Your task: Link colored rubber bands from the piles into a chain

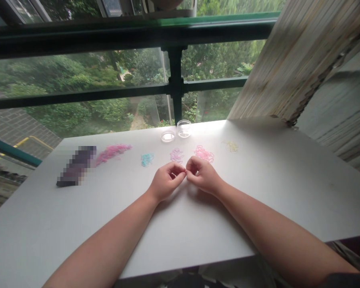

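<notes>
Above the middle of the white table, my left hand [167, 181] and my right hand [203, 174] meet at the fingertips. Each is closed in a pinch of thumb and forefinger; whatever lies between the tips is too small to make out. Just beyond them is a pile of small lilac loops [177, 155], and a pink pile [204, 153] sits behind my right hand, partly covered by it. A light blue pile [147, 159] lies to the left, and a thin yellow pile [231, 146] to the right. They look like little elastic bands.
A larger pink heap [112, 153] lies at the left beside a dark, pixelated object [78, 166]. Near the window, a clear round container [184, 129] and a shallow clear lid [168, 137] stand on the white table [108, 224]. A striped curtain [267, 60] hangs at the right.
</notes>
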A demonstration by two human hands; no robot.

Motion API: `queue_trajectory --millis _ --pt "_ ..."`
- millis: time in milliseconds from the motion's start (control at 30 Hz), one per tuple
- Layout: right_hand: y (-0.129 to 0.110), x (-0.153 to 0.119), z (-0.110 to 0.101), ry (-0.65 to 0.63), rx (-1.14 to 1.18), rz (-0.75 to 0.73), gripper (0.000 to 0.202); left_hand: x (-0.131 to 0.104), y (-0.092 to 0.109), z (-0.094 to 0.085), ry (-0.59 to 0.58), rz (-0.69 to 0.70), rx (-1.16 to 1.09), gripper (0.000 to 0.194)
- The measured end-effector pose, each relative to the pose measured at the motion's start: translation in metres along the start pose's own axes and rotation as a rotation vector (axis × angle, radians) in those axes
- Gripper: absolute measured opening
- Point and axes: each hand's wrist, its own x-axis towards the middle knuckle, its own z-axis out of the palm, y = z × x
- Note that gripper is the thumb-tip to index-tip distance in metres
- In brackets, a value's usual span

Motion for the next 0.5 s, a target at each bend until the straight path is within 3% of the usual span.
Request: queue_trajectory --millis 500 --pt "0.0022 0.0020 -0.0034 -0.012 0.054 0.041 0.003 0.0029 -0.0002 -0.0022 0.170 -0.006 0.001 0.017"
